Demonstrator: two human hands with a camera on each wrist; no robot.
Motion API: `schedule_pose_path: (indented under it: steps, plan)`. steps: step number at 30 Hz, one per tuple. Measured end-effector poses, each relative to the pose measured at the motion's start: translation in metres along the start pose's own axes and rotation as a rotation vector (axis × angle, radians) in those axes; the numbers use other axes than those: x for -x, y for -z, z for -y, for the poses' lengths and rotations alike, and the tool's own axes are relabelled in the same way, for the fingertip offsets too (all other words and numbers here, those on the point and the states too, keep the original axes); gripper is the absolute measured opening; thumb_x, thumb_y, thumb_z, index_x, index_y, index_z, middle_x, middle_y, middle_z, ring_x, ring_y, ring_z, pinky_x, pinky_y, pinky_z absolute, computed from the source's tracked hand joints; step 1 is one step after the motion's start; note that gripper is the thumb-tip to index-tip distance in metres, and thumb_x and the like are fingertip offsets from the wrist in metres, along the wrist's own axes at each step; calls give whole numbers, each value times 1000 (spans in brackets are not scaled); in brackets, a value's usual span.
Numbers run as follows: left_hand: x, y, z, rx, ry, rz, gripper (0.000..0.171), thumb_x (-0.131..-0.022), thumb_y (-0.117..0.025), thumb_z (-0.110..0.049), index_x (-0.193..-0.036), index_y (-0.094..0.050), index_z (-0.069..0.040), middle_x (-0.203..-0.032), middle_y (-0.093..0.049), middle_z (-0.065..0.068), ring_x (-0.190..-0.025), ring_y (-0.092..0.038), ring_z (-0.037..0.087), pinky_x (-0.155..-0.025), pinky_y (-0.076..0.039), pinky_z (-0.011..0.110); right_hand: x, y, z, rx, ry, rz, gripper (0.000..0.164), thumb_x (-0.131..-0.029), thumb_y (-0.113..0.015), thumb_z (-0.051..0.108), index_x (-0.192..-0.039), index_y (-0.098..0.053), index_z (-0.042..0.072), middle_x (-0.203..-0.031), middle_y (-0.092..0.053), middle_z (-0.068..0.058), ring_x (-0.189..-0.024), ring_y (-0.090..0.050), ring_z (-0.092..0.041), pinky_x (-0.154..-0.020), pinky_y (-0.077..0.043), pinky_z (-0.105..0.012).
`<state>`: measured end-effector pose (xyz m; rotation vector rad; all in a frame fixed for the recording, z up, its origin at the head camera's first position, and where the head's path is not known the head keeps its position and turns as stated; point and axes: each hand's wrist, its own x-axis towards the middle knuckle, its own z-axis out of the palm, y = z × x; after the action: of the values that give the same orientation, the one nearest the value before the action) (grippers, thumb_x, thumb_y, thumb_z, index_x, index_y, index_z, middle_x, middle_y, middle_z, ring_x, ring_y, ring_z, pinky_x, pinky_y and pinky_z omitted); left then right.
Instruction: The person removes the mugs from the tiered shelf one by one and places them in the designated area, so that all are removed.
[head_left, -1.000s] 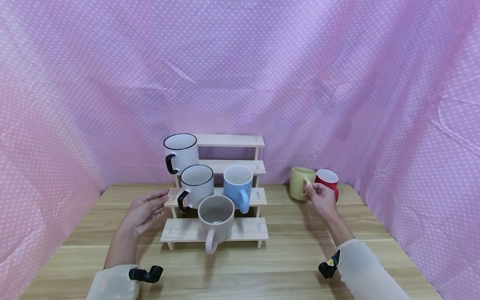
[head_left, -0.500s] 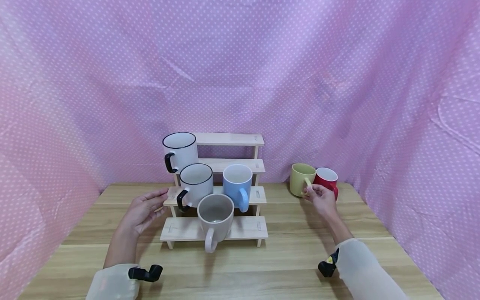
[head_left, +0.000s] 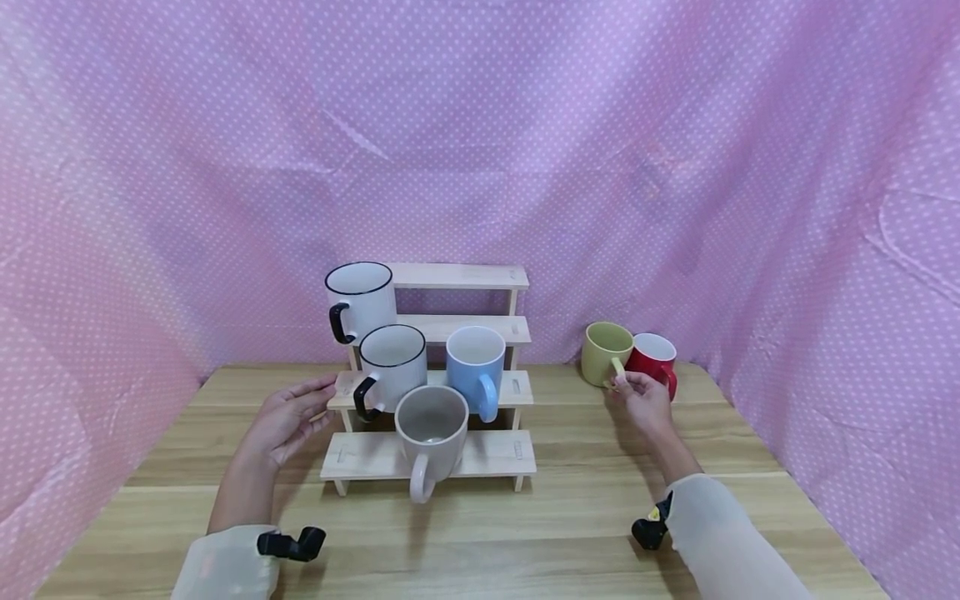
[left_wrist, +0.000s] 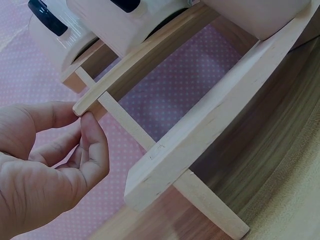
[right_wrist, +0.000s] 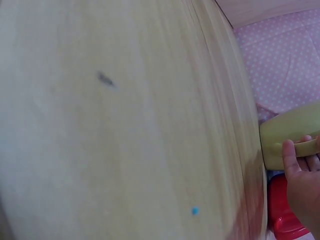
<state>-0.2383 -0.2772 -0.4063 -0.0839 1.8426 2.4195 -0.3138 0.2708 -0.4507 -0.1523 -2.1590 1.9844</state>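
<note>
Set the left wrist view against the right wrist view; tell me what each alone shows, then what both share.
Only the left wrist view shows the left hand pinching the end of a shelf board, two white mugs with black handles, and part of the beige mug.

Only the right wrist view shows the right hand holding the yellow-green mug by its handle, the red mug and a blue speck. Its pale top-right piece I cannot identify.

Both show the wooden tabletop and the pink polka-dot cloth.

Yellow-green mug [head_left: 601,358], red mug [head_left: 651,365], pink white-dotted cloth [head_left: 480,150]
</note>
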Motion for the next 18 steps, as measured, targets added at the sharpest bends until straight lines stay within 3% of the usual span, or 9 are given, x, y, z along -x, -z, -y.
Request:
schedule_pose_path:
  steps: [7, 14, 18]
  plan:
    - [0, 1, 0, -5, -2, 1, 22, -103, -62, -6, -109, -77, -20, -107, -66, -8, -95, -63, 6, -88, -56, 25, 1, 1, 0, 64, -18, -3, 32, -107, -54, 10, -127, -53, -14, -116, -66, -22, -86, -70, -5, -84, -57, -21]
    - [1, 0, 0, 7, -7, 6, 23, -103, -62, -5, -110, -78, -19, -106, -67, -7, -94, -64, 6, -88, -56, 26, 1, 1, -1, 35, -15, -6, 32, -106, -54, 8, -127, -52, -16, -111, -68, -18, -84, -71, -6, -86, -58, -25]
    - [2, 0, 0, 9, -7, 2, 23, -102, -62, -5, -108, -78, -20, -105, -68, -8, -93, -65, 6, -87, -56, 26, 1, 0, 1, 57, -16, -9, 32, -107, -54, 10, -127, -53, -15, -116, -66, -22, -86, -70, -7, -86, -58, -24]
